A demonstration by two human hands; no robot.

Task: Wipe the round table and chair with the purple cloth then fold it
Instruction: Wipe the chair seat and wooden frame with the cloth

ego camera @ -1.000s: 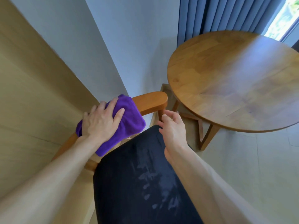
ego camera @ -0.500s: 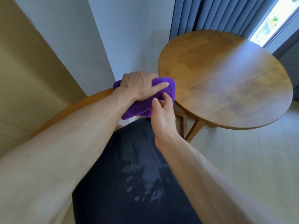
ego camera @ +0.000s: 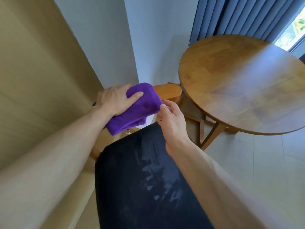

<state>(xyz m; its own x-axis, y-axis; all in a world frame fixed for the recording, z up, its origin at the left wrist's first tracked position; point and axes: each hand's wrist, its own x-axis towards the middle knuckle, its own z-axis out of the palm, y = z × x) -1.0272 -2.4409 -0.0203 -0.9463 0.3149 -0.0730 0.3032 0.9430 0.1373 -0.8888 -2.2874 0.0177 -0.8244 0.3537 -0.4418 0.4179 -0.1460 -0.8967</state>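
The purple cloth (ego camera: pixel 137 108) is draped over the wooden top rail of the chair's backrest (ego camera: pixel 166 93). My left hand (ego camera: pixel 115 100) presses flat on the cloth, fingers wrapped around it on the rail. My right hand (ego camera: pixel 171 118) hovers at the cloth's right edge, fingertips touching or almost touching it, fingers loosely curled and holding nothing. The chair's dark seat cushion (ego camera: pixel 145 179) lies below, with pale damp streaks on it. The round wooden table (ego camera: pixel 247 83) stands to the right, its top bare.
A white wall corner and a beige panel (ego camera: pixel 33 80) stand close on the left, right behind the chair. Blue curtains (ego camera: pixel 239 17) hang behind the table, with a bright window at the far right. Pale floor tiles (ego camera: pixel 264 162) spread under the table's crossed legs.
My left hand slid the cloth along the backrest rail to its right end, then back a little leftward, baring the rail's tip. My right hand stayed beside the cloth.
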